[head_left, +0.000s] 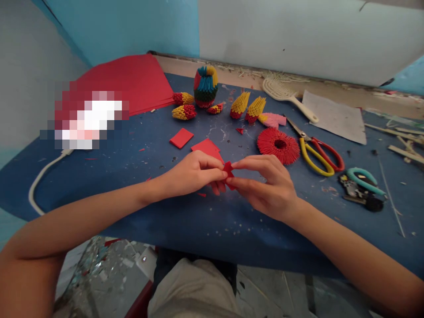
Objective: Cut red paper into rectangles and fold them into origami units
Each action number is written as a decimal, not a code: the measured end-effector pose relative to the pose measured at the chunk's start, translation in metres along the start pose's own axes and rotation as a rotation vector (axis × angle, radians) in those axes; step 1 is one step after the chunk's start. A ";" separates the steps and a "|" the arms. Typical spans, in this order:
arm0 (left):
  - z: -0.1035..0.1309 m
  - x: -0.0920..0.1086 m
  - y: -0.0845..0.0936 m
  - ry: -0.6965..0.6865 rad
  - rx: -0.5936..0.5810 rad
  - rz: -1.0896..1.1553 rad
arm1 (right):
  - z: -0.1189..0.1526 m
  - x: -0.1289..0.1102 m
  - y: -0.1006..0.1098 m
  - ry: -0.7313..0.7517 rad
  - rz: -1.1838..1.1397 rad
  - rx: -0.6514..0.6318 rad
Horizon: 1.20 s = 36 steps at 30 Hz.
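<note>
Bare arms [109,207] reach over the blue counter [159,221], and between the hands is a small folded red paper [229,176]. The left hand [198,174] pinches it between thumb and fingers; the right hand [270,185] has its fingertips against its other side. Just beyond lie flat red sheets [208,149], with a red ring [278,145] and scissors [313,143] to the right.

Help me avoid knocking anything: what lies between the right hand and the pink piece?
In the head view, the spiky red ring lies between the right hand and the pink piece.
</note>
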<state>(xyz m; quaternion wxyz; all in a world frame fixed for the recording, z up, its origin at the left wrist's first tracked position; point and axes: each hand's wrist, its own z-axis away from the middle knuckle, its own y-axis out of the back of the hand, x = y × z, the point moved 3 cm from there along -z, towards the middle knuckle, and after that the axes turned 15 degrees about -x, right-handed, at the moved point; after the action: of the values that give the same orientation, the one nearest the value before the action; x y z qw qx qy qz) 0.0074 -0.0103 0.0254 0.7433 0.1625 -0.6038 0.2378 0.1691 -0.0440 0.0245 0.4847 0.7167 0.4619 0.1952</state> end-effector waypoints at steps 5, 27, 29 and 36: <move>0.001 0.000 -0.001 -0.002 0.007 -0.082 | 0.000 0.000 0.002 -0.016 -0.031 -0.004; 0.005 0.002 -0.002 -0.102 0.091 -0.752 | -0.006 -0.002 -0.009 -0.567 -0.580 0.016; 0.005 0.001 -0.002 -0.105 0.119 -0.743 | -0.006 -0.001 -0.010 -0.595 -0.623 0.048; 0.002 -0.002 -0.003 -0.081 0.179 -0.566 | -0.006 -0.001 -0.015 -0.599 -0.901 0.195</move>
<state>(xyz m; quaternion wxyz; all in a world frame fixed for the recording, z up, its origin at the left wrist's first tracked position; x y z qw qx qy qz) 0.0070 -0.0142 0.0237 0.7382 0.3985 -0.5402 0.0667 0.1570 -0.0406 0.0140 0.5618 0.5137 0.5809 -0.2881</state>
